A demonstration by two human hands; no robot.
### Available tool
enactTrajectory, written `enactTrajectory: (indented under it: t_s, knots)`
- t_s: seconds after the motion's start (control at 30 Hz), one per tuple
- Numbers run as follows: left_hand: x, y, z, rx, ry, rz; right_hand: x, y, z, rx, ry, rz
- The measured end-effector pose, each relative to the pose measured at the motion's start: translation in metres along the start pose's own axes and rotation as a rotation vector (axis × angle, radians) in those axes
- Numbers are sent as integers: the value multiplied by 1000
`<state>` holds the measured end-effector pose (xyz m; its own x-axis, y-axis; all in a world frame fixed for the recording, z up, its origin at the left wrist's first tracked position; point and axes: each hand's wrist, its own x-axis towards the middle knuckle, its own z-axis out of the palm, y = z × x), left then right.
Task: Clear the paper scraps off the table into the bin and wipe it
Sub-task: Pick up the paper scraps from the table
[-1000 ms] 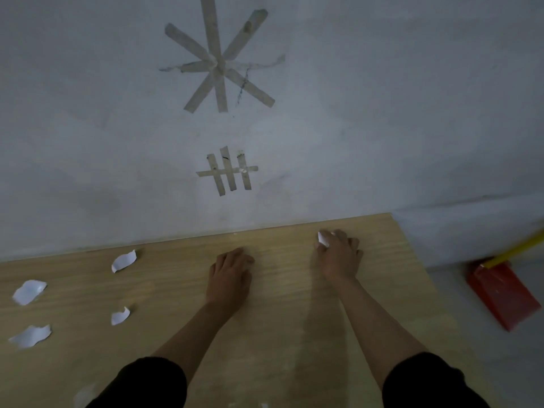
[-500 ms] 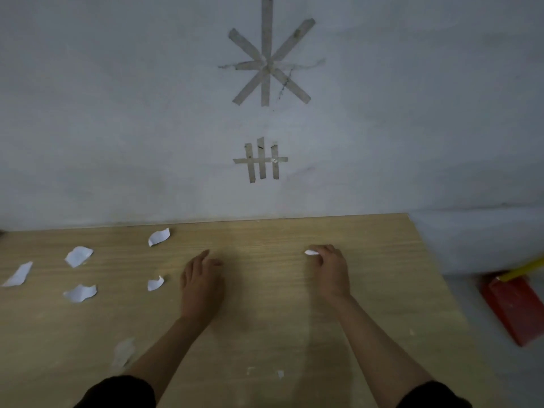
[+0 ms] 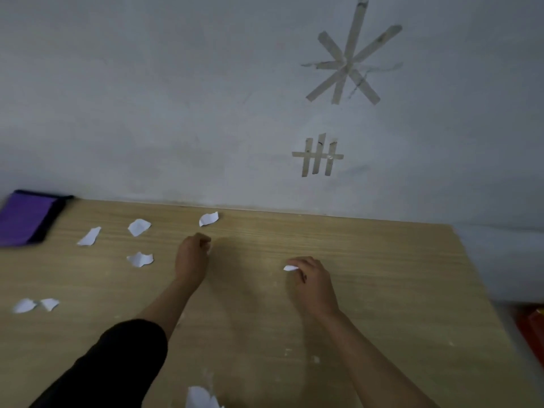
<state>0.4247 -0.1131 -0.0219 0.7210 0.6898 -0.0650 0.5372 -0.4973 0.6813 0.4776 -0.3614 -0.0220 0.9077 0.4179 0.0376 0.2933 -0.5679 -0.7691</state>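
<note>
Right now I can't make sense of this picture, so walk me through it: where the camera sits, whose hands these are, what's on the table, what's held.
There is no machine here. A person wears one camera on the head, looking forward and down, so the two arms coming in from the bottom are their own. The surface is a wooden table against a grey wall with tape strips stuck on it. Torn white paper scraps lie loose on the table, mostly on the left, with one more scrap at the near edge. A purple cloth lies at the far left. The right hand pinches a small scrap at its fingertips. The left hand has its fingers curled; whether it holds a scrap is too blurred to tell. No bin is plainly in view.
</note>
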Motion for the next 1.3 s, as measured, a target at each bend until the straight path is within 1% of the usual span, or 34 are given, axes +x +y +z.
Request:
enactTrajectory:
  t_s: [0.13, 0.23, 0.3, 0.4, 0.5, 0.6, 0.67, 0.77, 0.87, 0.93, 1.03, 1.13, 1.23, 1.3]
  knots:
    - [40, -2, -1, 46, 28, 116, 7, -2, 7, -3, 29, -42]
    - [60, -4, 5, 76, -43, 128, 11, 2, 14, 5, 59, -21]
    - [64, -3, 6, 94, -79, 145, 14, 2, 15, 12, 40, 8]
    - [62, -6, 10, 179, -65, 201, 16, 2, 18, 3, 4, -9]
    - [60, -7, 13, 165, -68, 238, 15, -1, 22, -22, -19, -28]
    - [46, -11, 8, 143, -77, 221, 9, -11, 27, -27, -18, -11]
    - [27, -17, 3, 120, -95, 254, 1, -19, 32, -57, -28, -3]
    - [-15, -23, -4, 222, -39, 447, -18, -27, 43, -160, -85, -37]
    - [-63, -25, -11, 45, -44, 499, -43, -40, 48, -170, -106, -32]
    - [-93, -30, -20, -56, -93, 473, -61, -51, 51, -113, -109, 19]
    - [-135, -49, -39, -130, -149, 431, -92, -63, 57, -39, -89, 182]
    - [-177, -68, -57, -133, -185, 382, -126, -77, 60, 4, -83, 327]
    - [-208, -82, -69, -90, -257, 330, -159, -89, 61, 65, -106, 386]
    - [-223, -91, -74, -55, -297, 340, -175, -92, 64, 67, -102, 427]
